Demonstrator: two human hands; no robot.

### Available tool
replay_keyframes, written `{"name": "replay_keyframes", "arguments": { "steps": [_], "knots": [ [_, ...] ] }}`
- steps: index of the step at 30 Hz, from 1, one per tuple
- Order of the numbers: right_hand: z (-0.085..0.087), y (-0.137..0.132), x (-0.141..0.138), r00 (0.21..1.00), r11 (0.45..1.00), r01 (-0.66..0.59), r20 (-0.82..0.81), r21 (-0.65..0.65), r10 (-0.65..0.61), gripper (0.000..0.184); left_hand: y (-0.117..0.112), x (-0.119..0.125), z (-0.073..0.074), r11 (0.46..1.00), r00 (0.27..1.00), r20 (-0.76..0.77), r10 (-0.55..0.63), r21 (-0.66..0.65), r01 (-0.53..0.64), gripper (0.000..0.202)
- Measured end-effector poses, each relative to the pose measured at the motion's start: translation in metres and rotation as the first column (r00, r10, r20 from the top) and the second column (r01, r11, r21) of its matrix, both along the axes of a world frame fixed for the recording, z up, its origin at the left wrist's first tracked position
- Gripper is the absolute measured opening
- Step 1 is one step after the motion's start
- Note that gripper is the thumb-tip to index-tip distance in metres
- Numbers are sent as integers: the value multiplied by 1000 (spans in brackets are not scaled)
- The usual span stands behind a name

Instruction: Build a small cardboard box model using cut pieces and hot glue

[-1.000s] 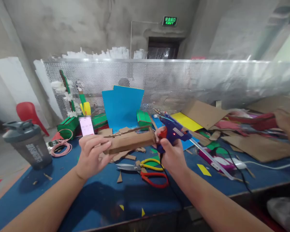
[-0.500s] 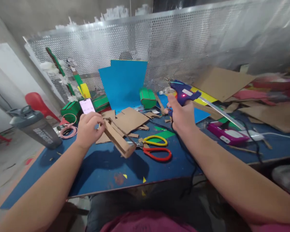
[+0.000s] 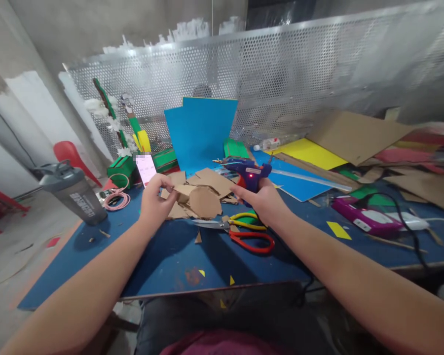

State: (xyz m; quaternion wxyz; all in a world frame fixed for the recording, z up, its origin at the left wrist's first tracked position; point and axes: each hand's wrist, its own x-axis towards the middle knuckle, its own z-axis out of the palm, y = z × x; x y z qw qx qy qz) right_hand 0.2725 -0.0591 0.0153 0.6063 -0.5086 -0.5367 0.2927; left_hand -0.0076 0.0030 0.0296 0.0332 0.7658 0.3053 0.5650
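Observation:
Pinched between the fingers and thumb of my left hand is a folded cardboard piece, held over the table with its flat, many-sided end toward me. My right hand grips a blue hot glue gun whose red light is lit. The gun's nozzle points left, above and behind the cardboard piece; I cannot tell whether they touch. A clear glue stick juts out from the gun's back. Below the right hand lie scissors with one yellow and one red handle, blades pointing left.
Cardboard scraps lie behind the hands. A phone, a pink cable coil and a grey shaker bottle stand or lie left. A purple power strip with cords sits right. Blue sheets lean against the perforated metal panel.
My right hand has brought the glue gun left and lower, close to the cardboard piece. The left hand has turned the piece so its flat end faces me. The view has shifted slightly left.

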Motion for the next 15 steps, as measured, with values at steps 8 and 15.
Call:
{"name": "replay_keyframes", "arguments": {
  "steps": [8,15],
  "knots": [
    [4,-22,-30,964,981,-192,-181,37,195,56,-1,16,-15,1000,1000,18,-18,11,18,21],
    [12,-30,-27,961,978,-196,-187,70,206,49,-3,16,-10,999,995,96,-37,-7,38,17]
  ]
}}
